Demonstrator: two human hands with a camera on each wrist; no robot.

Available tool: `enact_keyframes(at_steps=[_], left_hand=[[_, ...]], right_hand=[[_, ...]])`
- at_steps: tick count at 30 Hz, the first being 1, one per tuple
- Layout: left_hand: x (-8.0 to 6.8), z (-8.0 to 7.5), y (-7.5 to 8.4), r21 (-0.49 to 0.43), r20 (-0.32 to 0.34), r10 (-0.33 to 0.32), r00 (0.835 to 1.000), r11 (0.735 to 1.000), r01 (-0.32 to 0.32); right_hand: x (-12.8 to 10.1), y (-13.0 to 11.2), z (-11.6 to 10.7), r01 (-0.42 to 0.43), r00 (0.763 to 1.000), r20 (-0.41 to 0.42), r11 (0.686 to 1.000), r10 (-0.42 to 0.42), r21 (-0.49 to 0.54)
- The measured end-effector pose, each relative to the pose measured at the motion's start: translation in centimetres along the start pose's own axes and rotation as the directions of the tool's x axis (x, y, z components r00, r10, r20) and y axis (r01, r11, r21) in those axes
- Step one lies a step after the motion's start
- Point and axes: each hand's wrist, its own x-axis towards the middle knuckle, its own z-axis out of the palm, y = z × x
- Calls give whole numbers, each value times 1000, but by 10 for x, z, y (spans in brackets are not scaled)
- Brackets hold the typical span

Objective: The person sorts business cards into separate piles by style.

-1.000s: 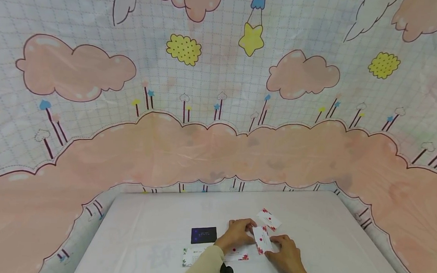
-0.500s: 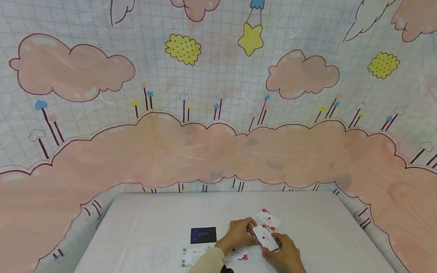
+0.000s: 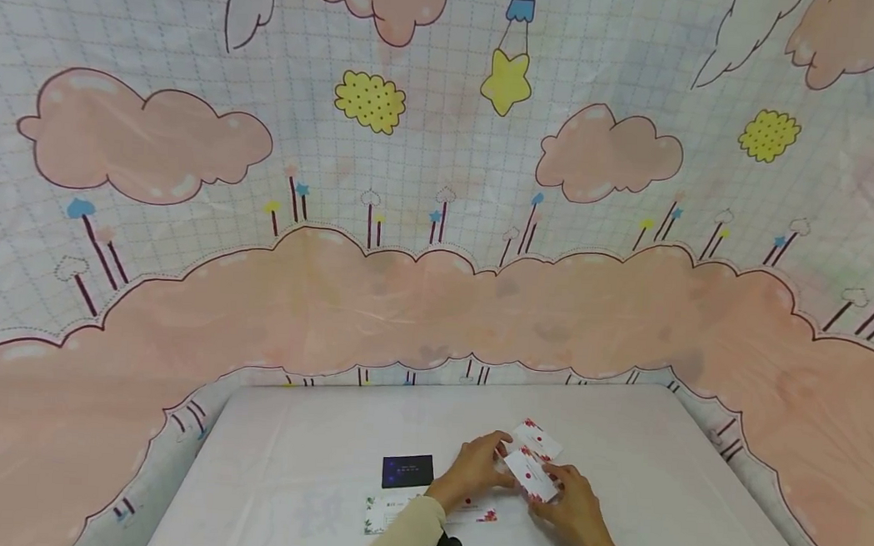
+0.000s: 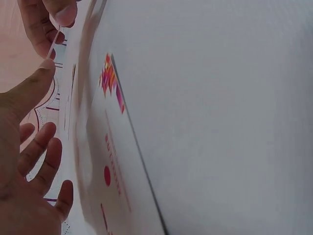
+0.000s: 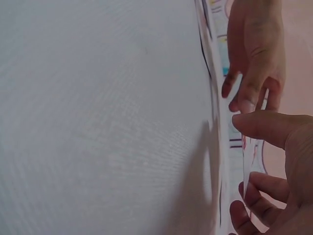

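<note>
My right hand point(image 3: 573, 503) grips a white card point(image 3: 531, 474) with red floral corners and a red dot, thumb and fingers at its edges. The right wrist view shows this card nearly edge-on, raised off the table. On the card's left side is my left hand point(image 3: 479, 469); in the left wrist view its thumb point(image 4: 39, 81) touches the card edge while the other fingers spread apart from it. A matching card point(image 3: 537, 437) lies just behind the held one. Another red-flowered card point(image 3: 484, 515) lies beneath the left forearm, partly hidden.
A dark blue card point(image 3: 407, 471) lies left of the left hand. Before it is a white card with green leaves point(image 3: 380, 516), partly covered by the sleeve point(image 3: 406, 538). The white table point(image 3: 306, 440) meets a patterned cloth backdrop point(image 3: 435, 306).
The held card has turned from nearly upright to slanting, its top leaning left. My left hand has shifted slightly up and back. The cards on the table have stayed put.
</note>
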Motion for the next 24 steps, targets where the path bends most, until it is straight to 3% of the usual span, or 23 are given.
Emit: enact_keyframes(at_steps=[7, 15, 24], left_hand=[[-5, -11, 3, -13, 72, 28, 997, 1000, -27], [-13, -23, 4, 27, 96, 68, 993, 997, -71], [-18, -28, 5, 158, 132, 110, 985, 979, -131]], right_hand=[[-1, -4, -2, 59, 998, 2, 998, -59, 19], [-1, -10, -4, 82, 996, 24, 996, -83, 17], [-3, -17, -7, 158, 988, -2, 988, -157, 5]])
